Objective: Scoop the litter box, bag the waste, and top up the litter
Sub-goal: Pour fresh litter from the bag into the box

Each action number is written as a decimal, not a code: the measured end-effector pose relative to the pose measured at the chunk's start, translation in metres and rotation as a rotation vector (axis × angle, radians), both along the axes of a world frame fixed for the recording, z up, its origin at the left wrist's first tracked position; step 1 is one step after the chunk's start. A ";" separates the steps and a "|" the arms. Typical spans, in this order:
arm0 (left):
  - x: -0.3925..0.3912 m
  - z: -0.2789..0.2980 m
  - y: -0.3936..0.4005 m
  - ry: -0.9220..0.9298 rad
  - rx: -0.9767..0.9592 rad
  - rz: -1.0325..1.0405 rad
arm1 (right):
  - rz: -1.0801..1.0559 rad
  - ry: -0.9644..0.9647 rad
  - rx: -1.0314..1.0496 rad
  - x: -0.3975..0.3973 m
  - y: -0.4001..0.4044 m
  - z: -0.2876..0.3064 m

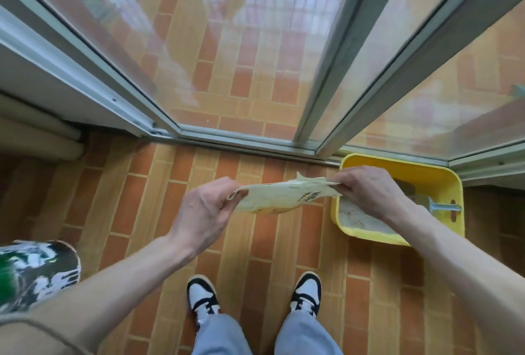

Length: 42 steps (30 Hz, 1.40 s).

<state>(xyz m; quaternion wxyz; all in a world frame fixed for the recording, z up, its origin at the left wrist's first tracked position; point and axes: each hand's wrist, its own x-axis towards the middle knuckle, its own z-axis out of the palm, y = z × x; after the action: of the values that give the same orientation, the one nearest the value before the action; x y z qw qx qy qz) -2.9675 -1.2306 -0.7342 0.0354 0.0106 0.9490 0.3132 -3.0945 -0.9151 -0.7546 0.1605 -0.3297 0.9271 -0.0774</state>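
A pale yellow plastic bag (279, 198) with dark print is stretched flat between both hands, above the tiled floor. My left hand (203, 210) pinches its left end and my right hand (366, 191) pinches its right end. A yellow litter box (443, 181) stands on the floor at the right, against the sliding door track, with pale litter (355, 217) inside. A grey scoop (443, 207) lies in the box with its handle toward the right wall. My right hand and forearm hide part of the box.
Sliding glass doors with metal frames (250, 139) run across in front of me. A green and white printed bag (37, 272) sits on the floor at the lower left. My two shoes (306, 293) stand on orange brick-pattern tiles.
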 end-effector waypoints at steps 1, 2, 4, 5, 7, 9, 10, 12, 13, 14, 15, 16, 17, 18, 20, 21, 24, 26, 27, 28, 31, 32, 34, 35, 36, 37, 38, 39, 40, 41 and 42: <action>0.002 0.000 -0.015 -0.012 0.008 0.006 | 0.006 0.002 -0.017 0.003 -0.011 0.001; 0.003 -0.001 -0.030 -0.022 0.017 0.008 | 0.009 0.008 -0.029 0.006 -0.022 0.003; 0.005 -0.002 -0.059 -0.038 0.028 0.009 | 0.015 0.033 -0.044 0.013 -0.046 0.005; 0.005 -0.003 -0.073 -0.044 0.030 0.013 | 0.015 0.042 -0.046 0.017 -0.058 0.006; 0.005 -0.008 -0.101 -0.056 0.028 0.035 | 0.000 0.056 -0.026 0.023 -0.083 0.006; 0.003 -0.013 -0.126 -0.062 0.018 0.058 | -0.026 0.075 0.018 0.026 -0.106 0.007; 0.001 -0.015 -0.137 -0.064 0.009 0.064 | -0.037 0.084 0.033 0.027 -0.118 0.008; -0.004 -0.019 -0.160 -0.061 -0.021 0.059 | -0.057 0.083 0.063 0.027 -0.141 0.007; -0.007 -0.020 -0.171 -0.056 -0.044 0.052 | -0.066 0.078 0.081 0.027 -0.152 0.007; -0.010 -0.021 -0.181 -0.053 -0.068 0.041 | -0.074 0.070 0.098 0.027 -0.163 0.007; -0.013 -0.023 -0.191 -0.052 -0.086 0.031 | -0.084 0.061 0.111 0.026 -0.173 0.007; -0.016 -0.025 -0.201 -0.053 -0.103 0.024 | -0.093 0.059 0.121 0.025 -0.182 0.005; -0.020 -0.028 -0.209 -0.053 -0.113 0.019 | -0.101 0.059 0.138 0.022 -0.192 0.002; -0.024 -0.030 -0.217 -0.055 -0.121 0.019 | -0.106 0.056 0.155 0.019 -0.200 -0.001; -0.031 -0.037 -0.227 -0.051 -0.125 0.033 | -0.105 0.042 0.185 0.013 -0.214 -0.010; -0.035 -0.040 -0.230 -0.052 -0.124 0.044 | -0.096 0.038 0.193 0.009 -0.219 -0.015; -0.044 -0.054 -0.235 -0.071 -0.123 0.091 | -0.056 0.011 0.229 -0.005 -0.234 -0.025; -0.050 -0.066 -0.236 -0.099 -0.131 0.124 | -0.035 -0.011 0.275 -0.013 -0.243 -0.033; -0.054 -0.072 -0.236 -0.117 -0.132 0.134 | -0.035 -0.018 0.301 -0.017 -0.247 -0.038; -0.057 -0.079 -0.235 -0.137 -0.136 0.133 | -0.041 -0.026 0.321 -0.021 -0.249 -0.043; -0.066 -0.099 -0.229 -0.177 -0.180 0.116 | -0.057 -0.042 0.359 -0.030 -0.252 -0.062; -0.070 -0.104 -0.227 -0.184 -0.184 0.124 | -0.060 -0.039 0.362 -0.033 -0.252 -0.069; -0.080 -0.114 -0.226 -0.172 -0.164 0.177 | -0.075 -0.013 0.335 -0.042 -0.253 -0.082; -0.087 -0.118 -0.225 -0.161 -0.153 0.209 | -0.082 0.006 0.317 -0.049 -0.253 -0.088; -0.093 -0.121 -0.224 -0.159 -0.147 0.238 | -0.090 0.023 0.302 -0.056 -0.253 -0.093; -0.101 -0.124 -0.223 -0.163 -0.147 0.267 | -0.106 0.033 0.299 -0.064 -0.254 -0.097; -0.108 -0.127 -0.221 -0.172 -0.145 0.302 | -0.128 0.032 0.295 -0.073 -0.254 -0.101; -0.116 -0.130 -0.219 -0.183 -0.128 0.353 | -0.152 0.019 0.284 -0.080 -0.255 -0.104; -0.124 -0.131 -0.217 -0.196 -0.091 0.421 | -0.170 0.006 0.270 -0.086 -0.256 -0.105; -0.131 -0.132 -0.214 -0.204 -0.042 0.498 | -0.178 0.000 0.257 -0.091 -0.256 -0.107; -0.136 -0.132 -0.211 -0.205 0.010 0.571 | -0.173 0.004 0.236 -0.094 -0.257 -0.108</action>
<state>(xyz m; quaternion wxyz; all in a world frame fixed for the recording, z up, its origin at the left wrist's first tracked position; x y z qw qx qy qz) -3.1038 -1.4417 -0.8659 0.0417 -0.2880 0.9035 0.3146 -3.1884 -1.1721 -0.8626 0.1892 -0.2273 0.9551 0.0194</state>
